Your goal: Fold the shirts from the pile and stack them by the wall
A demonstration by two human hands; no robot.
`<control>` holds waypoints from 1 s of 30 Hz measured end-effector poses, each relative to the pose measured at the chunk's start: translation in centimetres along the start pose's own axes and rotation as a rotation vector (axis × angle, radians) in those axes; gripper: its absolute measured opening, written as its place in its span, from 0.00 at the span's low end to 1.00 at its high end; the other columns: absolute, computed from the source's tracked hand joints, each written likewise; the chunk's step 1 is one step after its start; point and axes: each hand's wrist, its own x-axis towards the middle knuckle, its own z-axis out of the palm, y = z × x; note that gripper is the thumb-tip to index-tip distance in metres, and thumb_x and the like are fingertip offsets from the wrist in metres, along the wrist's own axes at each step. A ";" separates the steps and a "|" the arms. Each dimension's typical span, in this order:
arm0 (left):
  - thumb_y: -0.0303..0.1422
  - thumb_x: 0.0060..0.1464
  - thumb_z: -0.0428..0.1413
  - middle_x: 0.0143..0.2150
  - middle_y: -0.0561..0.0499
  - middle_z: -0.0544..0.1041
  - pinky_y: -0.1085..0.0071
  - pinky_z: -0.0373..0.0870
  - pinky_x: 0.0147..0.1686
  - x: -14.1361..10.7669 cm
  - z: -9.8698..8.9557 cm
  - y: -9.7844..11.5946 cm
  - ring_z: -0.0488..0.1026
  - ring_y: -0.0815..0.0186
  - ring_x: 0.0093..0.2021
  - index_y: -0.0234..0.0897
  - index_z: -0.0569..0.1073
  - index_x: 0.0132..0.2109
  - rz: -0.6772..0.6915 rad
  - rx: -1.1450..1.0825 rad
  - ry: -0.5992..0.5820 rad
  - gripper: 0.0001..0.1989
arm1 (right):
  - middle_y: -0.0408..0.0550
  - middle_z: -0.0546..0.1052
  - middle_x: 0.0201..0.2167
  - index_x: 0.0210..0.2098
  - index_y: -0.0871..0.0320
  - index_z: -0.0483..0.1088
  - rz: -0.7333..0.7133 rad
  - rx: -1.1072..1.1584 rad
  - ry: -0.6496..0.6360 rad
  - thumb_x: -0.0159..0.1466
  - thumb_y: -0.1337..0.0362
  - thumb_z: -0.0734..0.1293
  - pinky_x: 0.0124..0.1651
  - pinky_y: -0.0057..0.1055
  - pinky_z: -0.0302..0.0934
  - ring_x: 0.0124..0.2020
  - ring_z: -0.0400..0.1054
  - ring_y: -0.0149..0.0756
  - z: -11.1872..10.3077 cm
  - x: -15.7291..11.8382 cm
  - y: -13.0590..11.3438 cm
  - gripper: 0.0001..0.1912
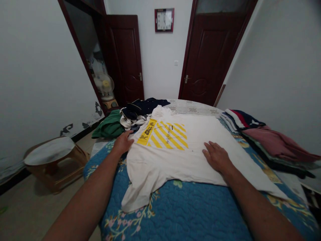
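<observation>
A white T-shirt (175, 164) with a yellow striped print lies spread sideways on a blue floral quilted cover (190, 211). My left hand (122, 143) is at the shirt's left edge, by the collar side, with its thumb and fingers apart. On the shirt's lower right part rests my right hand (217, 156), fingers spread and palm down. One sleeve stretches toward the front left. Neither hand has cloth pinched in it that I can see.
Rumpled green (110, 125) and dark navy (147, 105) clothes lie at the back left. Folded clothes (278, 142) are stacked at the right. A wooden stool (50, 150) stands on the floor at the left. Behind are two brown doors and a wall clock (164, 20).
</observation>
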 end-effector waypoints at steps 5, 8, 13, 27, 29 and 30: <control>0.29 0.60 0.56 0.52 0.40 0.81 0.64 0.72 0.54 0.1 -0.1 -0.2 0.78 0.55 0.51 0.35 0.76 0.66 -0.064 0.037 0.033 0.27 | 0.60 0.64 0.76 0.74 0.55 0.64 0.013 0.004 -0.012 0.78 0.49 0.57 0.74 0.60 0.54 0.76 0.56 0.57 -0.2 -0.1 -0.1 0.30; 0.29 0.62 0.55 0.50 0.40 0.79 0.65 0.72 0.53 0.0 0.1 -0.4 0.78 0.54 0.50 0.34 0.77 0.65 -0.070 0.097 0.072 0.25 | 0.60 0.63 0.76 0.74 0.56 0.64 0.009 0.002 -0.016 0.79 0.49 0.56 0.74 0.61 0.54 0.76 0.56 0.58 -0.2 -0.1 -0.1 0.31; 0.29 0.65 0.52 0.56 0.37 0.75 0.63 0.73 0.52 -0.5 0.5 -0.3 0.77 0.53 0.53 0.36 0.77 0.63 -0.010 0.166 0.146 0.22 | 0.60 0.64 0.76 0.74 0.56 0.65 -0.004 -0.006 -0.002 0.78 0.49 0.57 0.74 0.59 0.55 0.76 0.57 0.57 0.0 0.0 0.1 0.31; 0.45 0.73 0.48 0.73 0.38 0.71 0.48 0.65 0.71 -2.6 4.6 7.8 0.67 0.48 0.73 0.41 0.71 0.72 0.678 0.207 -0.219 0.27 | 0.56 0.61 0.78 0.76 0.54 0.62 0.015 -0.084 -0.055 0.79 0.48 0.53 0.74 0.60 0.56 0.77 0.56 0.56 0.0 0.1 0.1 0.33; 0.46 0.75 0.45 0.73 0.39 0.72 0.51 0.68 0.69 -1.7 4.3 8.5 0.69 0.49 0.72 0.42 0.70 0.73 0.624 0.228 -0.252 0.27 | 0.56 0.62 0.77 0.76 0.54 0.63 0.010 -0.088 -0.043 0.78 0.48 0.52 0.73 0.60 0.56 0.77 0.56 0.56 0.2 0.0 0.2 0.33; 0.44 0.75 0.44 0.72 0.39 0.73 0.54 0.70 0.67 -0.8 4.0 8.8 0.72 0.51 0.70 0.42 0.69 0.72 0.567 0.230 -0.242 0.27 | 0.56 0.62 0.77 0.75 0.53 0.63 0.004 -0.088 -0.037 0.78 0.48 0.52 0.73 0.59 0.57 0.77 0.56 0.56 0.4 0.0 0.4 0.33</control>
